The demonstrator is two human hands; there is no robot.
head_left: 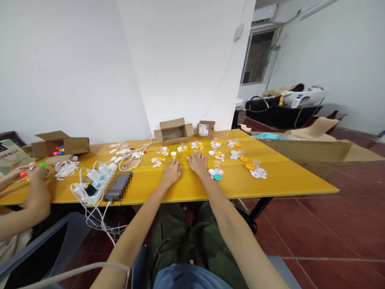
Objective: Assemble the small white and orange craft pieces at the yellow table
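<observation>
On the table, a small white and yellow toy stands by the left hand and looks put together; I can't tell if those fingers pinch it. The right hand has its fingers a bit spread. Many piles of parts seem not joined yet.

Scene shot by head cam, aimed fwd/down from above & behind L hand & R hand, mid-dist.; table seen around, wall beyond.
</observation>
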